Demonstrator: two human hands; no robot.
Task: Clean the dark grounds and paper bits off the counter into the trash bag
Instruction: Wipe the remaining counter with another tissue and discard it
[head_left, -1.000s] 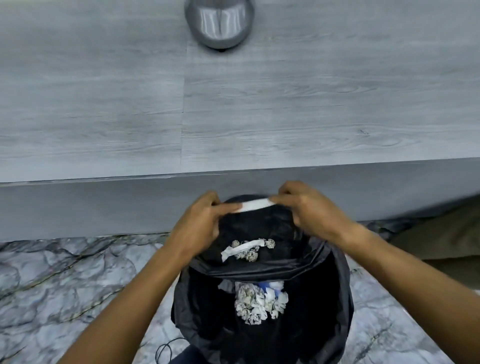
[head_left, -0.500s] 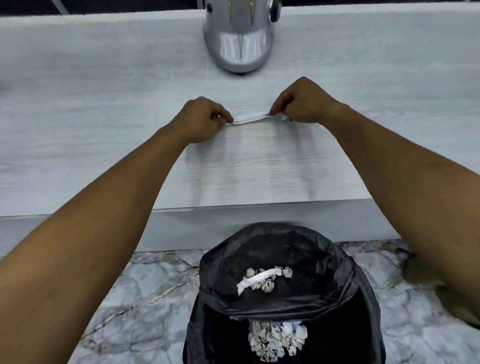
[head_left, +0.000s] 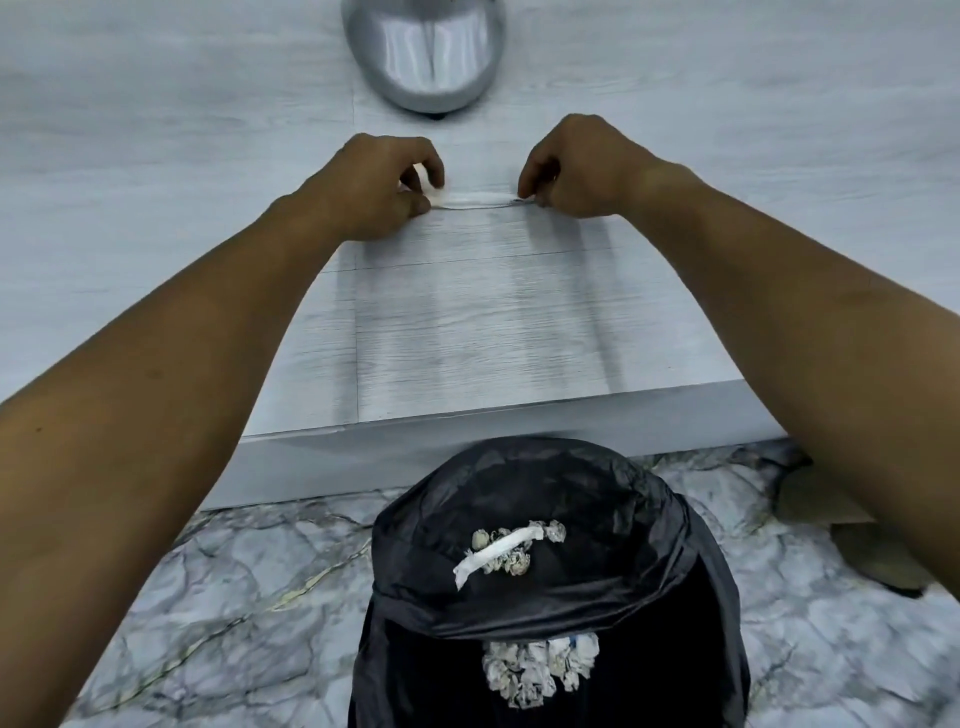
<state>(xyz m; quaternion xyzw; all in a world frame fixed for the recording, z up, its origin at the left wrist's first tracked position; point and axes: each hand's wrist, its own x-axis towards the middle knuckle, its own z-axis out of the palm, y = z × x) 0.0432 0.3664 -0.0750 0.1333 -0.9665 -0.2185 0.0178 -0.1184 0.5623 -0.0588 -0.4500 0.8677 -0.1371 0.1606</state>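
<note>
A white paper strip lies stretched flat on the pale grey wood-grain counter. My left hand pinches its left end and my right hand pinches its right end, both pressed low to the surface. Below the counter's front edge stands the black trash bag, open, with crumpled paper bits inside and another white strip with small wads lying on a fold of the bag. No dark grounds show on the counter near the strip.
A shiny silver appliance base stands on the counter just beyond my hands. The floor is grey marble-patterned. A brownish object lies on the floor to the right of the bag.
Both hands carried the strip from over the trash bag up onto the counter, then settled it flat there; the left fingers have loosened slightly around its end.
</note>
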